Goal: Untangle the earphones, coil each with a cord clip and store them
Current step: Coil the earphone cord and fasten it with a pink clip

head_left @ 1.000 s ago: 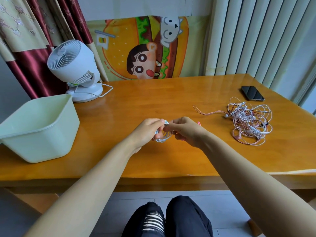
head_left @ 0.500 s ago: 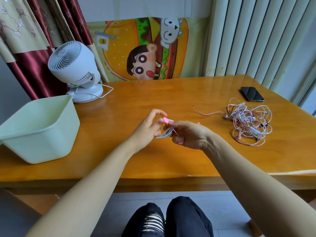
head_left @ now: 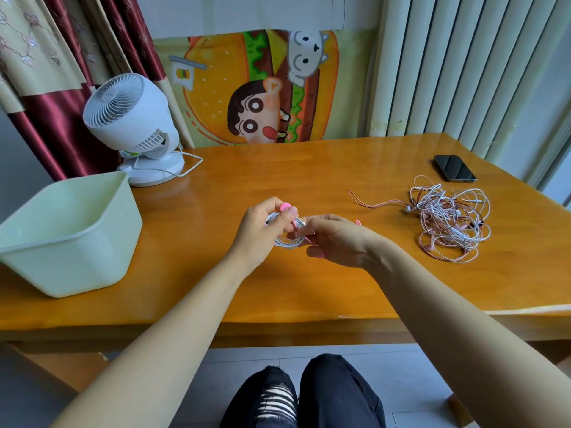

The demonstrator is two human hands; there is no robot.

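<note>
Earphone coil [head_left: 289, 241], white: held just above the mid-bench [head_left: 216, 186] between your hands, long axis roughly left-right. Pink cord clip [head_left: 285, 207]: strap slants across the coil, round head uppermost, to the left. Left grip [head_left: 262, 230] pinches coil and clip head; right grip [head_left: 336, 239], fingers curled, holds the coil's right side. Tangled earphones [head_left: 451, 220]: on the bench, right.

One earphone coil [head_left: 289, 242], one tangle [head_left: 451, 223], one tub [head_left: 71, 234], one fan [head_left: 123, 109], one phone [head_left: 454, 173]

One head-worn wide-angle view looks forward and down from close above the worktop [head_left: 216, 186], its near edge crossing the lower frame, knees at bottom centre.
</note>
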